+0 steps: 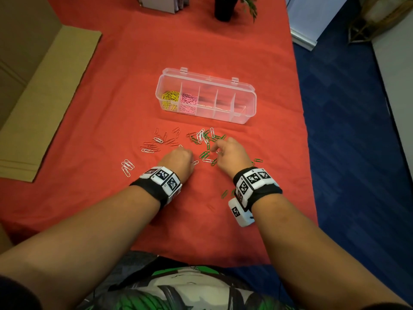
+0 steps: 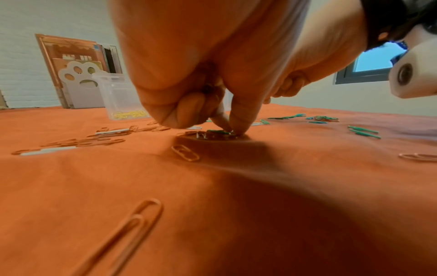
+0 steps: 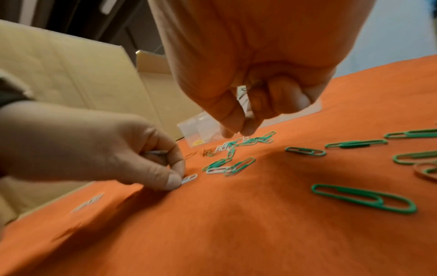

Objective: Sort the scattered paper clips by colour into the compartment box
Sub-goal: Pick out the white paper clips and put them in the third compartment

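A clear compartment box (image 1: 243,95) stands open on the red cloth, with yellow clips (image 1: 170,96) in its leftmost cell and pink clips (image 1: 188,101) in the one beside it. In front of it lie red clips (image 1: 154,143), white clips (image 1: 127,167) and a mix of green and white clips (image 1: 206,139). My left hand (image 1: 178,156) is curled low on the cloth; several white clips show inside its fingers (image 3: 156,152) and its thumb tip pinches at a white clip (image 3: 190,178). My right hand (image 3: 236,130) hovers over the green and white heap, gripping white clips (image 3: 243,100) in its curled fingers.
Flat cardboard (image 1: 44,108) covers the table's left side. A black plant pot (image 1: 223,7) and a file holder (image 1: 161,3) stand at the back. The cloth's right edge drops to blue carpet (image 1: 346,130). Loose green clips (image 1: 258,161) lie right of my right wrist.
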Available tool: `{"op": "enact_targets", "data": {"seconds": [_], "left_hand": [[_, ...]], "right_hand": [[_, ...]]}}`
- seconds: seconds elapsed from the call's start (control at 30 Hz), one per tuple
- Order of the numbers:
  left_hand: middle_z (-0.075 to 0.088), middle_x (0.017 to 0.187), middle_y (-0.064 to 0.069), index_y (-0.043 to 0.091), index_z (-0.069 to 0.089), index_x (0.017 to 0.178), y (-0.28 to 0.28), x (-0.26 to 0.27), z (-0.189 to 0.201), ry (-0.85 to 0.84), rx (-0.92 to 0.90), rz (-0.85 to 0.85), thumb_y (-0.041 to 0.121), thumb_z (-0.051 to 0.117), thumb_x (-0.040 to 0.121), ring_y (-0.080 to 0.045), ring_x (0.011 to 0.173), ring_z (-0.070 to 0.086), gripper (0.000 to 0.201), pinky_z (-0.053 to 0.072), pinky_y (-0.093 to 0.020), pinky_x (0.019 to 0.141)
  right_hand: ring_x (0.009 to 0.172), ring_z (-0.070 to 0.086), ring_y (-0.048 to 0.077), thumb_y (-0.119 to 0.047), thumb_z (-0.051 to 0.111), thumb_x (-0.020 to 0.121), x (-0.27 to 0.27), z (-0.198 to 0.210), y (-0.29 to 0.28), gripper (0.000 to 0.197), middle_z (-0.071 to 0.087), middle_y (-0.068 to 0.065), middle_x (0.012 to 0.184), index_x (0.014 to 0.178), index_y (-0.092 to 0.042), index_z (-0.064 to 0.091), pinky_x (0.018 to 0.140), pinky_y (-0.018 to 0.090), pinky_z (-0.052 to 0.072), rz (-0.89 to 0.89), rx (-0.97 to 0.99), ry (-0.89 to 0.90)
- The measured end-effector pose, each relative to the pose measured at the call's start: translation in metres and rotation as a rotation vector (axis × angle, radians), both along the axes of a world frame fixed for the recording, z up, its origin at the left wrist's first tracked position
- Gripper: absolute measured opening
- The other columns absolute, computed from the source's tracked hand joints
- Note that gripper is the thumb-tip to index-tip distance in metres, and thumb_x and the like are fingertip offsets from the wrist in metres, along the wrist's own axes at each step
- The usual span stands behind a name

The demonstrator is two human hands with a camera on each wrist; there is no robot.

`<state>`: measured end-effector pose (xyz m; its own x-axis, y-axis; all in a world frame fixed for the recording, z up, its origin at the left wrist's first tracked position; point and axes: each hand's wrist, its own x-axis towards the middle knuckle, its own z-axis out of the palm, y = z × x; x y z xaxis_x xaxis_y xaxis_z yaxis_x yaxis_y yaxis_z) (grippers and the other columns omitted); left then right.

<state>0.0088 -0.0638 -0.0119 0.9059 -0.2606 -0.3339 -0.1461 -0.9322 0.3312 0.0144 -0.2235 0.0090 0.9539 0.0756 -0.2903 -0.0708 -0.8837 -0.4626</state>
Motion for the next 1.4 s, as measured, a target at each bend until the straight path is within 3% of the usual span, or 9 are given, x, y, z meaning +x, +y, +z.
{"op": "enact_targets", "data": {"seconds": [0.47,0.57,0.7,0.77,0.93,1.07,1.17,1.27,1.4], "left_hand": [[0.064,0.108,-0.02,0.003,0.06,0.096,-0.005,-0.013,0.007,0.065,0.076,-0.081,0.026,0.047,0.086,-0.035,0.103,0.059,0.028,0.046,-0.037,0.081],[0.064,0.092,-0.018,0.005,0.059,0.084,0.0,-0.008,0.017,0.165,-0.197,0.175,0.028,0.044,0.087,-0.031,0.091,0.058,0.028,0.04,-0.03,0.071],[0.04,0.048,0.004,0.019,0.046,0.048,0.016,-0.001,0.032,0.555,-1.062,0.647,0.013,0.045,0.063,-0.012,0.043,0.036,0.016,0.023,-0.018,0.042],[0.034,0.044,0.003,0.019,0.042,0.045,0.023,-0.001,0.041,0.701,-1.421,0.703,0.015,0.048,0.044,-0.01,0.039,0.028,0.007,0.016,-0.016,0.043],[0.034,0.054,-0.004,0.013,0.037,0.053,0.029,-0.002,0.052,0.773,-1.731,0.583,0.021,0.048,0.045,-0.014,0.047,0.03,0.016,0.02,-0.022,0.045],[0.043,0.061,-0.007,0.011,0.04,0.057,0.025,-0.003,0.056,0.798,-1.799,0.58,0.018,0.041,0.053,-0.017,0.051,0.036,0.008,0.019,-0.023,0.047],[0.046,0.058,-0.008,0.01,0.043,0.063,0.022,-0.003,0.055,0.794,-1.771,0.622,0.02,0.034,0.059,-0.018,0.047,0.039,0.014,0.025,-0.021,0.043],[0.046,0.055,-0.006,0.011,0.046,0.065,0.02,0.0,0.053,0.785,-1.676,0.704,0.02,0.037,0.063,-0.016,0.044,0.04,0.013,0.028,-0.017,0.042],[0.048,0.05,0.001,0.015,0.052,0.069,0.019,0.006,0.041,0.745,-1.399,0.926,0.022,0.039,0.086,-0.01,0.04,0.044,0.023,0.03,-0.014,0.038]], "right_hand": [[0.104,0.055,0.036,-0.005,0.044,0.084,-0.009,-0.008,0.019,0.028,0.049,0.017,0.117,0.11,-0.001,0.052,0.087,0.041,0.046,0.242,-0.292,0.017],[0.1,0.053,0.033,-0.007,0.042,0.081,-0.008,-0.021,0.017,0.023,0.053,0.017,0.109,0.101,-0.003,0.054,0.088,0.04,0.047,0.257,-0.25,0.066],[0.094,0.053,0.03,0.002,0.045,0.081,-0.006,-0.018,0.011,0.017,0.053,0.017,0.103,0.094,-0.002,0.056,0.081,0.032,0.042,0.059,0.02,0.029],[0.085,0.051,0.025,0.004,0.045,0.083,-0.004,-0.012,0.008,0.018,0.055,0.011,0.092,0.095,-0.006,0.054,0.071,0.027,0.034,-0.065,0.202,-0.011],[0.048,0.042,0.003,0.005,0.041,0.083,0.003,-0.003,0.009,0.028,0.043,-0.005,0.061,0.081,-0.016,0.06,0.048,0.017,0.032,-0.37,0.63,0.14],[0.048,0.038,0.011,-0.002,0.041,0.083,0.005,0.009,0.01,0.021,0.042,0.001,0.061,0.068,-0.013,0.051,0.039,0.019,0.028,-0.674,1.065,0.359],[0.048,0.043,0.016,-0.011,0.05,0.083,0.01,0.0,0.011,0.017,0.047,0.002,0.059,0.067,-0.018,0.051,0.049,0.026,0.035,-0.462,0.652,0.312],[0.084,0.06,0.028,-0.014,0.054,0.078,0.006,-0.006,0.015,0.012,0.062,0.013,0.092,0.086,-0.01,0.062,0.078,0.034,0.048,-0.101,0.023,0.184],[0.106,0.055,0.036,-0.015,0.053,0.08,-0.009,-0.014,0.022,0.034,0.05,0.017,0.117,0.113,-0.005,0.051,0.09,0.041,0.047,0.125,-0.265,0.037]]}}
